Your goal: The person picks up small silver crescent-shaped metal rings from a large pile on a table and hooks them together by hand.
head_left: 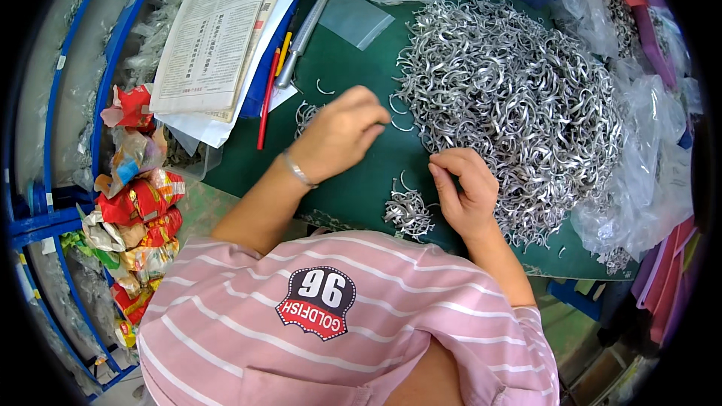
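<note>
A large heap of small curved silver metal pieces (511,98) covers the right half of the green tabletop (353,195). My left hand (342,135) is closed, fingers bent toward the thumb, just left of the heap; whatever it may hold is too small to make out. A few loose curved pieces (400,113) lie beside its fingertips. Partly behind that hand is a small pile of pieces (304,114). My right hand (468,189) is pinched at the heap's left edge, its contents hidden. Close by, near the front edge, sits another small pile (408,212).
Printed papers (214,37) lie at the back left, beside a red pencil (268,109) and a grey-handled tool (302,37). A small clear bag (356,21) lies flat behind. Crumpled plastic (639,173) borders the heap's right side. A blue rack (56,105) stands at left.
</note>
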Demonstrator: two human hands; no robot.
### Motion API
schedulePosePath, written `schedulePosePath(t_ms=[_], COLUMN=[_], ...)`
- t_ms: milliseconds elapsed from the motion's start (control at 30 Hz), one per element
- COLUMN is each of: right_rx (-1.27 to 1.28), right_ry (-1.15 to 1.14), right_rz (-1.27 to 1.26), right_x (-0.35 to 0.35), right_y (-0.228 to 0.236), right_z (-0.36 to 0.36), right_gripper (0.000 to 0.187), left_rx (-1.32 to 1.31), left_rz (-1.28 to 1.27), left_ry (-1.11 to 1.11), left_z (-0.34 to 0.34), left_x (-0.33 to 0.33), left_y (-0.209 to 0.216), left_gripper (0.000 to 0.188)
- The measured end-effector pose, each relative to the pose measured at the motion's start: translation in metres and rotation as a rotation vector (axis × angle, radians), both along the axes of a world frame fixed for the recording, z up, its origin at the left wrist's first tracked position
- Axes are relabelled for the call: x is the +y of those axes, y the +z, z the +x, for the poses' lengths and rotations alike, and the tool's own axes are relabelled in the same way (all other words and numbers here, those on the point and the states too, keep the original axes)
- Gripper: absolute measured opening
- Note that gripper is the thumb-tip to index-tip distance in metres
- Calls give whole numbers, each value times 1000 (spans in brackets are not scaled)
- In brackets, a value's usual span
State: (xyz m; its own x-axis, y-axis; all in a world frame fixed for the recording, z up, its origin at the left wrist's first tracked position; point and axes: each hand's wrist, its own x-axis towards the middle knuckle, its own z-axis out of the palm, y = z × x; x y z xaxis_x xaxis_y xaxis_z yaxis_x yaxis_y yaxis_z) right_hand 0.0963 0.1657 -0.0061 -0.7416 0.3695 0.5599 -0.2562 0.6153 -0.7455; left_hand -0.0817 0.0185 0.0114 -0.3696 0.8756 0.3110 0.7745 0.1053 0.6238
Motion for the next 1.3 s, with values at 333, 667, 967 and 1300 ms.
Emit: schedulePosePath(t_ms=[333,667,967,1300], right_rx=[-25,-20,-63,-156], right_ry=[-35,34,216,341], right_rz=[-55,-77,47,87], right_x=[2,1,2,0], right_y=[-3,0,-2,-1], right_z=[-1,2,4,4], right_gripper=[15,19,16,12], left_rx=[-782,-1209,7,-136], left_rz=[-102,104,89,-60], left_ry=[-56,-121,150,95], left_z=[25,52,-3,2], left_x=[13,12,25,26], left_y=[-10,-14,-16,-26], left_gripper=[4,11,13,8])
